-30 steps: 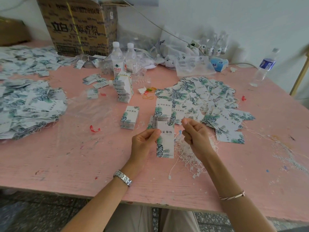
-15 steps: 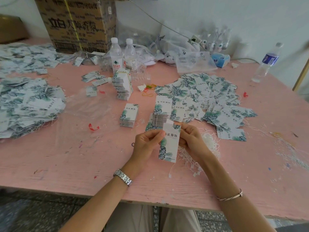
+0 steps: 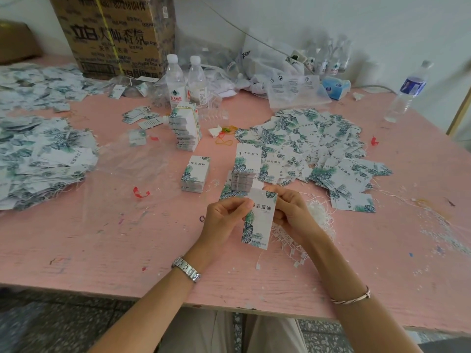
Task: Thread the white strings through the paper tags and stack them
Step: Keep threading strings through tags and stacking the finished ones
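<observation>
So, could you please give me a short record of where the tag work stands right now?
Left hand: pinches paper tag by its left edge
Right hand: pinches the tag's top right corner
Tag: upright, printed face to camera
White strings: loose heap beside right hand
Neat stack: just beyond the held tag
Threaded: cannot tell

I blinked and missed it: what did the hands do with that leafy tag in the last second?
The right hand, apart from the paper tag a second ago, moved left and now pinches its top edge. The left hand kept its grip on the tag's left side. The white strings and the tag stacks stayed put.
</observation>
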`<state>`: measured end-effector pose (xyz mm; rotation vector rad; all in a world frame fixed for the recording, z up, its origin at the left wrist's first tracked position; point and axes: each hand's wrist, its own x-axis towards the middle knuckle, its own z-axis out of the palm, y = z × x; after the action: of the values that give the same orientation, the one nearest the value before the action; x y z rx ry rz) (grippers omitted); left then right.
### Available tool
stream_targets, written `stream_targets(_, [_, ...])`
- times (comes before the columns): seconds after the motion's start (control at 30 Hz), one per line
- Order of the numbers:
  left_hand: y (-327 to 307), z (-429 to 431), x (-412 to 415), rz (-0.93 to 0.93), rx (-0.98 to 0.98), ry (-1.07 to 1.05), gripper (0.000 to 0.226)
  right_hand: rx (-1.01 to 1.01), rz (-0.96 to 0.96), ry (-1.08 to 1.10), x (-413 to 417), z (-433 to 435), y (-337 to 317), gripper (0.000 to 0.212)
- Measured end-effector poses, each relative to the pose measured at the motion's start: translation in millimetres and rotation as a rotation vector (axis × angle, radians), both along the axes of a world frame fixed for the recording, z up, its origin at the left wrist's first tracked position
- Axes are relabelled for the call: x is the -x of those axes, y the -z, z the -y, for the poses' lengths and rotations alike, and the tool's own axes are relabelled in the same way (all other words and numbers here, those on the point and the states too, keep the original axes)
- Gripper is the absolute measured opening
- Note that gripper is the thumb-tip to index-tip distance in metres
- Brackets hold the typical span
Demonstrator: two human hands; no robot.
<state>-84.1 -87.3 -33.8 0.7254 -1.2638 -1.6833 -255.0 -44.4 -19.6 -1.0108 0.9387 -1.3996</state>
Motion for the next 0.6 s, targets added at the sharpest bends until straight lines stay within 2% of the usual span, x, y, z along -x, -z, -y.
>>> stream_targets(0.13, [3.2, 1.2, 0.1, 0.059, 0.078, -0.019, 0.023, -0.042, 0.034, 0.003, -0.9, 0.0, -1.4, 0.02])
stream_targets(0.27, [7.8, -0.7, 0.6, 0.151, 0.161, -0.041, 0.001, -0.057, 0.008, -0.037, 0.0, 0.2, -0.4, 0.018])
stream_targets(0.37, [10.4, -5.6, 2.0, 0.297, 0.323, -0.136, 0.031, -0.065, -0.033, -0.05, 0.2, -0.8, 0.9, 0.022])
stream_targets(0.43, [10.3, -8.0, 2.0, 0.361, 0.489, -0.257, 0.042, -0.089, -0.069, -0.022, 0.3, -0.8, 1.3, 0.02])
stream_targets(0.5, [9.6, -8.8, 2.7, 0.374, 0.635, -0.38, 0.046, -0.105, -0.08, 0.004, 1.0, -0.8, 2.2, 0.018])
stream_targets(0.6, [8.0, -8.2, 6.1, 0.343, 0.775, -0.479, 0.038, -0.097, -0.052, 0.008, 0.5, -1.7, 1.2, 0.018])
